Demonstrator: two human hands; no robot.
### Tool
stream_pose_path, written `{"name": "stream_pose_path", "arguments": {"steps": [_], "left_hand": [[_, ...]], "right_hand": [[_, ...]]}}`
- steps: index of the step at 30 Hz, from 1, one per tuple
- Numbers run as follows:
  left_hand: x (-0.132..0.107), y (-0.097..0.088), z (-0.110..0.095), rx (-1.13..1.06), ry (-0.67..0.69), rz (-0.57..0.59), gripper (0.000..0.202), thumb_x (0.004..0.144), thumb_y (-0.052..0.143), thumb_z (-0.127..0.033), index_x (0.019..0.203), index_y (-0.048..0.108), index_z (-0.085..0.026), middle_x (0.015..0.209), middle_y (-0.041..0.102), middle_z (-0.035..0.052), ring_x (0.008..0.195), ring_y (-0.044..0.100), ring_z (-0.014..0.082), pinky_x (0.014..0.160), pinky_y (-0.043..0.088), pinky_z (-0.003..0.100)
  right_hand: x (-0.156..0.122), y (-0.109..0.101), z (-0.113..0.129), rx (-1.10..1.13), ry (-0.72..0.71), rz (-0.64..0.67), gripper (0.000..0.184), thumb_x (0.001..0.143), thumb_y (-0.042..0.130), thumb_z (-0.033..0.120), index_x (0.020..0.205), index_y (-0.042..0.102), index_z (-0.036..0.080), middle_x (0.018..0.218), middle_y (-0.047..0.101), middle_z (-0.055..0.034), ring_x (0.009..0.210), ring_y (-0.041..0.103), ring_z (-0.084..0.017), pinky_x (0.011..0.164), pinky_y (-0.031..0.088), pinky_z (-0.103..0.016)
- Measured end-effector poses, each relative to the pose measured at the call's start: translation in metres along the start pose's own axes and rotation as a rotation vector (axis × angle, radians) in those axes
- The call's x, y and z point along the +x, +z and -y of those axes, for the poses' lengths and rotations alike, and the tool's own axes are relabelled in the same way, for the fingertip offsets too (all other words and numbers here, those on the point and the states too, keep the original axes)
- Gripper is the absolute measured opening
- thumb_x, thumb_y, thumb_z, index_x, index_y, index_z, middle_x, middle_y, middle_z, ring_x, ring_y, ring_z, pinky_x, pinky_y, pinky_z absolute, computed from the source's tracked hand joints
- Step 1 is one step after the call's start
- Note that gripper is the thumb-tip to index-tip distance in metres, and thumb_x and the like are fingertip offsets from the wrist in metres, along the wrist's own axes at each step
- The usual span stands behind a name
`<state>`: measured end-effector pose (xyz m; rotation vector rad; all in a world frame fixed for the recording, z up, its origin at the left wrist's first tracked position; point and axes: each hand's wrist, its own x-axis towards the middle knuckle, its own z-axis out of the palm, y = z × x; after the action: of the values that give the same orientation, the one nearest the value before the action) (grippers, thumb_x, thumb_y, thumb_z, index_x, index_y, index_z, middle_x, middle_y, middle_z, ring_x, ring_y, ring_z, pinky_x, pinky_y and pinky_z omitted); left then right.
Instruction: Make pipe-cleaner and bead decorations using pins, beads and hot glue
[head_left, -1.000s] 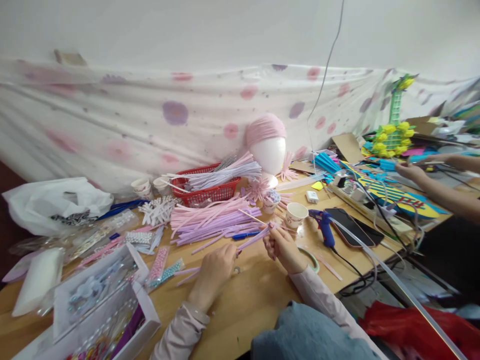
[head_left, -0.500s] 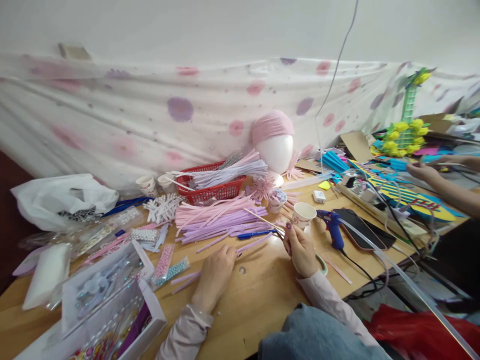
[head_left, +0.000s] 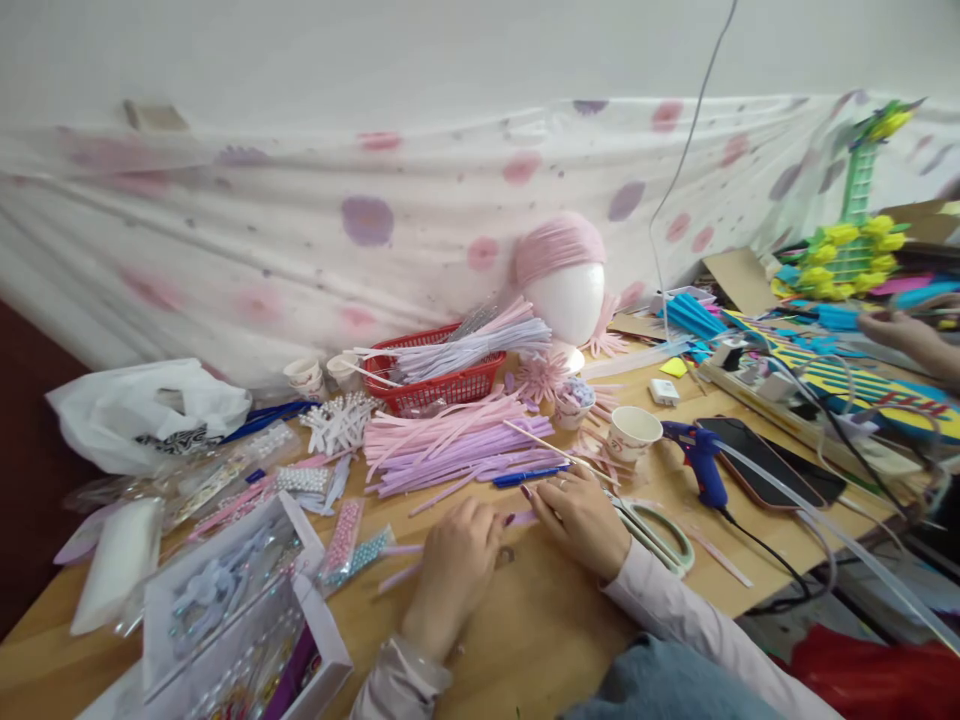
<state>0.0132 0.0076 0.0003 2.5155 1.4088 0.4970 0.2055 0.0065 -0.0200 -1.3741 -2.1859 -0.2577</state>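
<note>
My left hand point(head_left: 454, 560) rests on the wooden table point(head_left: 525, 620) with its fingers curled, pinching the end of a short purple strip point(head_left: 521, 519). My right hand point(head_left: 579, 515) lies just right of it, fingers stretched flat, fingertips on the same strip. Green-handled scissors point(head_left: 660, 532) lie on the table beside my right wrist. A big pile of pink and purple strips point(head_left: 450, 445) sits just beyond both hands, with a blue pen point(head_left: 529, 475) at its near edge.
Behind the pile stand a red basket point(head_left: 442, 385) of strips, a foam head point(head_left: 564, 300) and a paper cup point(head_left: 632, 432). A blue glue gun point(head_left: 701, 465) and phone point(head_left: 757, 460) lie right. A white bead box point(head_left: 225, 610) is front left. Another person's hand point(head_left: 900, 335) works far right.
My right hand came down from holding a strip and scissors up near the cup. It now lies flat on the table, with the scissors lying beside it. The view shifted left.
</note>
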Motion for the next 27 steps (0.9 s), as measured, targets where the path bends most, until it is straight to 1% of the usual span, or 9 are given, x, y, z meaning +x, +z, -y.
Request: {"name": "stream_pose_path", "arguments": {"steps": [3,9,12,15,18,20,22,25,27], "left_hand": [[0.003,-0.002,0.007,-0.023,-0.007,-0.106,0.023,0.096,0.041,-0.02,0.088,0.062,-0.018,0.092,0.065,0.0062,0.091,0.061,0.0227,0.08,0.047,0.036],[0.018,-0.005,0.022,-0.017,-0.075,-0.149,0.024,0.089,0.044,-0.008,0.094,0.065,-0.019,0.093,0.071,0.0048,0.09,0.064,0.0225,0.081,0.051,0.037],[0.033,-0.006,0.029,0.006,-0.087,-0.174,0.026,0.087,0.046,-0.005,0.096,0.066,-0.019,0.099,0.072,0.0053,0.097,0.064,0.0212,0.088,0.05,0.035],[0.048,-0.006,0.038,0.067,-0.133,-0.207,0.028,0.086,0.047,-0.006,0.107,0.064,-0.014,0.12,0.065,0.0126,0.115,0.057,0.0255,0.101,0.043,0.041],[0.053,-0.006,0.044,0.128,-0.197,-0.227,0.032,0.085,0.048,-0.008,0.114,0.061,-0.008,0.133,0.055,0.0199,0.123,0.051,0.0311,0.105,0.039,0.048],[0.048,-0.008,0.041,0.162,-0.219,-0.231,0.03,0.085,0.05,-0.009,0.112,0.063,-0.009,0.132,0.056,0.0197,0.123,0.051,0.0322,0.104,0.04,0.049],[0.039,-0.011,0.031,0.155,-0.209,-0.205,0.026,0.085,0.052,-0.012,0.108,0.065,-0.013,0.125,0.061,0.0158,0.12,0.053,0.0308,0.103,0.041,0.048],[0.019,-0.015,0.005,-0.04,-0.112,-0.012,0.024,0.09,0.051,-0.025,0.108,0.065,-0.018,0.114,0.067,0.0098,0.109,0.059,0.0263,0.098,0.044,0.046],[0.007,-0.015,-0.012,-0.101,-0.059,0.071,0.028,0.086,0.06,-0.031,0.111,0.064,-0.021,0.113,0.067,0.0084,0.109,0.057,0.028,0.099,0.042,0.049]], "right_hand": [[-0.003,0.0,-0.003,0.007,-0.003,0.031,0.04,0.099,0.038,0.024,0.063,0.053,0.018,0.061,0.061,-0.0023,0.063,0.056,-0.016,0.075,0.032,-0.033],[-0.009,0.006,-0.004,0.012,-0.004,0.045,0.036,0.098,0.04,0.023,0.065,0.053,0.018,0.064,0.063,-0.0022,0.066,0.056,-0.017,0.075,0.032,-0.033],[-0.012,0.008,-0.006,0.004,0.006,0.039,0.035,0.099,0.04,0.023,0.067,0.055,0.018,0.066,0.064,-0.003,0.067,0.056,-0.018,0.074,0.032,-0.032],[-0.013,0.009,-0.007,-0.003,0.012,0.044,0.035,0.098,0.04,0.023,0.067,0.055,0.018,0.065,0.063,-0.0037,0.067,0.056,-0.018,0.074,0.032,-0.033],[-0.015,0.009,-0.008,0.008,0.017,0.059,0.034,0.098,0.041,0.023,0.067,0.055,0.018,0.066,0.063,-0.0042,0.067,0.056,-0.019,0.074,0.033,-0.033],[-0.016,0.01,-0.008,0.019,0.013,0.063,0.034,0.098,0.041,0.023,0.067,0.055,0.018,0.066,0.063,-0.0044,0.068,0.056,-0.02,0.074,0.034,-0.033],[-0.018,0.011,-0.008,0.037,0.017,0.048,0.033,0.097,0.042,0.023,0.067,0.055,0.018,0.067,0.062,-0.0048,0.07,0.056,-0.02,0.072,0.034,-0.033],[-0.019,0.012,-0.009,0.091,0.053,-0.006,0.032,0.097,0.042,0.023,0.07,0.056,0.018,0.069,0.062,-0.0054,0.07,0.056,-0.02,0.069,0.036,-0.031],[-0.019,0.011,-0.01,0.116,0.076,-0.046,0.032,0.098,0.041,0.022,0.07,0.055,0.018,0.067,0.06,-0.005,0.068,0.055,-0.019,0.066,0.036,-0.031]]}}
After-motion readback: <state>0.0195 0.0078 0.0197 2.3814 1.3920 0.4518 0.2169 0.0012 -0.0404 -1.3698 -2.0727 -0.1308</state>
